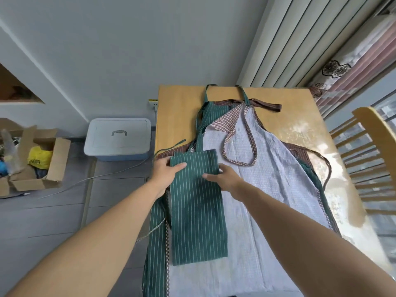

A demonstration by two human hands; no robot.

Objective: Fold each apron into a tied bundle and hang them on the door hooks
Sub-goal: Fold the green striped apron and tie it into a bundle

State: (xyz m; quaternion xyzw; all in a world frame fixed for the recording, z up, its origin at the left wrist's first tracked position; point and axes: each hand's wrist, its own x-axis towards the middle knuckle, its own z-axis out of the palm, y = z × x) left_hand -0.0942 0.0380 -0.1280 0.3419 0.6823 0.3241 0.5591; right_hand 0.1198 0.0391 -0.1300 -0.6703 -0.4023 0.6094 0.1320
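Head camera looks down at two bare arms that reach over a table. The left hand (166,171) grasps the left upper corner of the green striped apron (198,211): its thumb lies on top of the cloth and the other fingers are under the edge. The right hand (224,175) rests on the right edge of the same folded piece, near its top, with the fingers lying almost straight across the stripes; I cannot tell if the thumb is under the cloth. This apron is folded to a long narrow strip that runs from the hands toward the near edge of the table. More green striped cloth hangs beside it over the left edge of the table, and its green straps go up to the far side.

Under the green strip lies a light blue apron (274,168), spread flat, with a checked neck loop (240,146) on its chest part. A brown striped apron (265,105) shows under it at the far end and at both sides.

All of them lie on the wooden table (177,108). At the right stands a wooden chair (368,151). On the floor at the left are a white storage box (117,138) with a handle in its lid and an open cardboard box (38,159) with a yellow bag (39,160) inside.
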